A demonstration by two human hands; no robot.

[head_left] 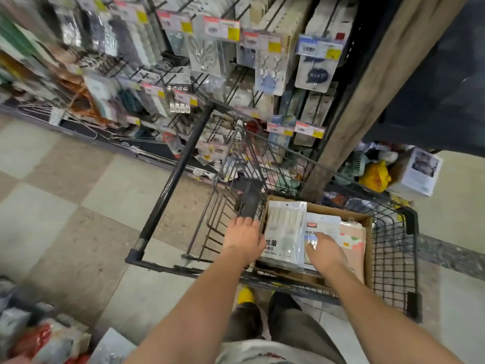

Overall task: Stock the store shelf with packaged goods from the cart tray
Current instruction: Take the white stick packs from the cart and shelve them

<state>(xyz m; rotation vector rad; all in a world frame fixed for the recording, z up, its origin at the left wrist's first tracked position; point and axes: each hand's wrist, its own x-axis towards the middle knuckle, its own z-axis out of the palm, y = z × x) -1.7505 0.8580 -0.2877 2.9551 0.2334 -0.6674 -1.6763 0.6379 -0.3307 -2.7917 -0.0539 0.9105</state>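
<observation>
Packaged goods (353,240) lie in a cardboard box (368,248) inside the wire cart (393,248). The left hand (242,239) reaches down at the box's left wall beside a white package (284,229), its fingers curled out of sight; I cannot tell what they clamp. The right hand (325,252) lies flat on a second package (322,225), fingers apart. A peg-hook shelf (210,61) stands ahead, above the checkered tile floor (65,193).
</observation>
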